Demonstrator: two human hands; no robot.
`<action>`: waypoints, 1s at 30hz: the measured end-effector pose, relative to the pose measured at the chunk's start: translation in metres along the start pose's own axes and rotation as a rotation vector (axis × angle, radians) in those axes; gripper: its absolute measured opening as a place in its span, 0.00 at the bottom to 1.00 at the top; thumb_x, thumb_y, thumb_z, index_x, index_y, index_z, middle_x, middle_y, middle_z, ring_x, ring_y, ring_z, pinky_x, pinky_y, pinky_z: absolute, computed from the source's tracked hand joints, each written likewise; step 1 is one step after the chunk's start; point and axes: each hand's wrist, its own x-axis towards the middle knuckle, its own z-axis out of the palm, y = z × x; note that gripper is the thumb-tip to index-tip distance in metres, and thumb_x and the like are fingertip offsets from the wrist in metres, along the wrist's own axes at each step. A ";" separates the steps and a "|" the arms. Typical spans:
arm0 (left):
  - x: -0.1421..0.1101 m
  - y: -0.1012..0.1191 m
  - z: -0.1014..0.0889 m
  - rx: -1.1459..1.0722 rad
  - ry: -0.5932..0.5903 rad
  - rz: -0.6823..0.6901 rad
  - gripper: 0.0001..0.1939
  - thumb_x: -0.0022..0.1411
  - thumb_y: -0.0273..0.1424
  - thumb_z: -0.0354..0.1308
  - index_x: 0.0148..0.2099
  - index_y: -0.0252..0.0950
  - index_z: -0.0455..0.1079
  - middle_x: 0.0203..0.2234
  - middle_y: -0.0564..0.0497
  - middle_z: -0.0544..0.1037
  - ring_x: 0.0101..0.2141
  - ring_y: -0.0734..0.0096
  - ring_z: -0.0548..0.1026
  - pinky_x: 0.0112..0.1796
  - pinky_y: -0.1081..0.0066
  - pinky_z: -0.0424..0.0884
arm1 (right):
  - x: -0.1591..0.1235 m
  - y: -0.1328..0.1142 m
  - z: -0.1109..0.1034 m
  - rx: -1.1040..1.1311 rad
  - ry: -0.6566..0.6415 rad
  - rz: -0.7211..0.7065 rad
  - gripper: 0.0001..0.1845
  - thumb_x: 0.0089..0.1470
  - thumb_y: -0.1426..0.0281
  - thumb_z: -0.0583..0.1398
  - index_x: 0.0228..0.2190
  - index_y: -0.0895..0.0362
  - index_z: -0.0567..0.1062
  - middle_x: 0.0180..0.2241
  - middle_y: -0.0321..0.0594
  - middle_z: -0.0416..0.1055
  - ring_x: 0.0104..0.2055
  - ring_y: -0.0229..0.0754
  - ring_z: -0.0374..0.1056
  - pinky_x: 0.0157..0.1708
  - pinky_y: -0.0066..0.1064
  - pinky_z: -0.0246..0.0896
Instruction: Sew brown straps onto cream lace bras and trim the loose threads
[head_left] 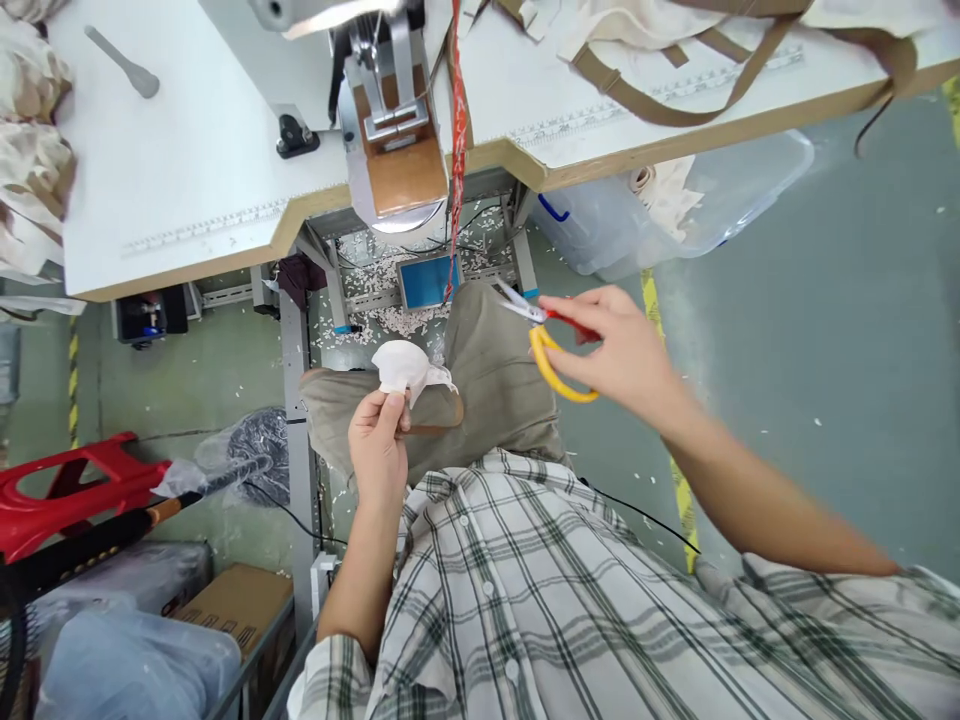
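Observation:
Pinched between thumb and fingers of my left hand (381, 440) is a white fabric piece (403, 364) with a rounded, cup-like shape. A brown strap (442, 430) loops from it, above my lap. My right hand (622, 345) grips scissors (561, 375) with one yellow and one red handle loop. Their blades point up and left, slightly parted, and are apart from the fabric. Beyond both hands stands a sewing machine (390, 110) with a brown plate under its presser area.
A white table (187, 150) with a notched edge spans the front. Brown straps (675, 110) and pale fabric lie on its right, more fabric (30, 150) at the left. A red cord (458, 130) hangs beside the machine. Below are a blue pedal (427, 283) and a clear bin (675, 210).

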 end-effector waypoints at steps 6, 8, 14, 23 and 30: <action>0.017 0.021 -0.036 0.818 -0.017 0.138 0.16 0.59 0.42 0.62 0.43 0.36 0.70 0.28 0.52 0.79 0.28 0.70 0.75 0.32 0.72 0.68 | 0.097 0.000 -0.051 -0.197 0.202 -0.100 0.29 0.52 0.59 0.64 0.55 0.54 0.77 0.44 0.47 0.71 0.43 0.50 0.68 0.46 0.45 0.67; 0.028 0.028 -0.052 1.094 -0.050 0.250 0.16 0.57 0.41 0.62 0.43 0.37 0.68 0.28 0.52 0.78 0.30 0.64 0.77 0.32 0.70 0.69 | 0.145 -0.003 -0.067 -0.229 0.264 -0.166 0.30 0.54 0.57 0.63 0.55 0.56 0.75 0.44 0.49 0.71 0.47 0.53 0.67 0.47 0.45 0.66; 0.050 0.045 -0.081 1.486 -0.284 0.560 0.12 0.68 0.37 0.47 0.42 0.39 0.70 0.35 0.45 0.79 0.36 0.58 0.79 0.37 0.64 0.72 | 0.223 -0.015 -0.074 -0.248 0.246 -0.330 0.20 0.56 0.64 0.61 0.49 0.59 0.75 0.51 0.54 0.69 0.54 0.58 0.63 0.54 0.50 0.60; 0.046 0.069 -0.053 1.164 -0.023 0.459 0.13 0.66 0.39 0.54 0.38 0.38 0.75 0.31 0.48 0.78 0.33 0.65 0.76 0.36 0.69 0.69 | 0.185 -0.034 0.078 1.770 -0.495 0.502 0.15 0.64 0.61 0.58 0.35 0.60 0.74 0.27 0.42 0.74 0.31 0.41 0.71 0.34 0.33 0.70; 0.037 0.066 -0.033 0.249 0.067 0.016 0.19 0.50 0.42 0.71 0.39 0.33 0.76 0.23 0.55 0.77 0.20 0.78 0.73 0.22 0.79 0.64 | 0.179 0.043 0.085 3.394 -0.040 0.238 0.21 0.68 0.54 0.52 0.38 0.57 0.73 0.25 0.31 0.67 0.24 0.33 0.63 0.24 0.25 0.65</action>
